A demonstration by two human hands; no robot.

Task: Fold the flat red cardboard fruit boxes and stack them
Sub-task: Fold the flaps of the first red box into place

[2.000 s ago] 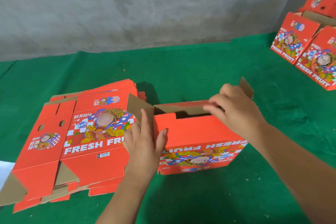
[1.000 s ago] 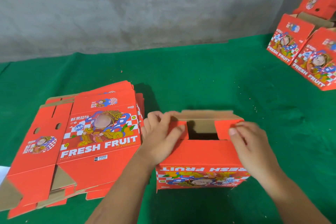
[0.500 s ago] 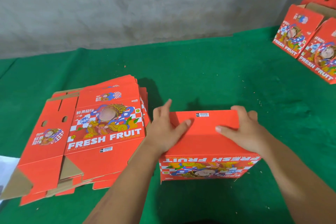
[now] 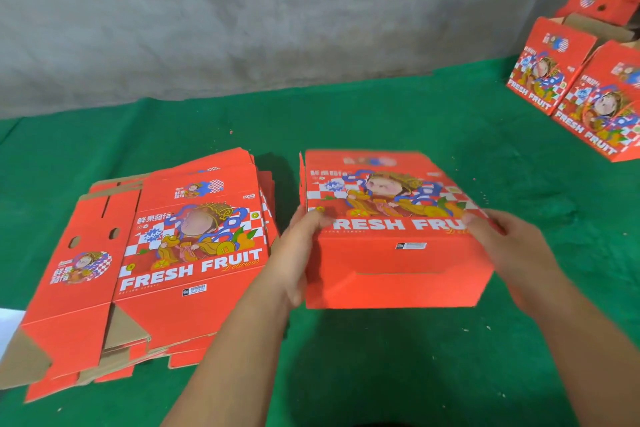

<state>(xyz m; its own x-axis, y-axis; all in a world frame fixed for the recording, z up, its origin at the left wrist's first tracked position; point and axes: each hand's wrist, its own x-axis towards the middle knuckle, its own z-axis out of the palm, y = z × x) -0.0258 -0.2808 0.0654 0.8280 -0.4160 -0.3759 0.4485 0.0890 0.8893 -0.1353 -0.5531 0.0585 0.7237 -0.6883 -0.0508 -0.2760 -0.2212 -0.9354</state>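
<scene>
A folded red fruit box is in the middle of the green cloth, tipped so its printed "FRESH FRUIT" face points up and its closed bottom faces me. My left hand grips its left edge, thumb on the printed face. Gripping the right edge the same way is my right hand. A pile of flat red boxes lies to the left. Several folded boxes stand stacked at the far right.
A grey concrete wall runs behind the green-covered surface. A white patch shows at the left edge beside the flat pile. Small scraps dot the cloth.
Both hands closed the flaps on the box's bottom, pressed them flat, then turned the box over toward me so the printed face now points up.
</scene>
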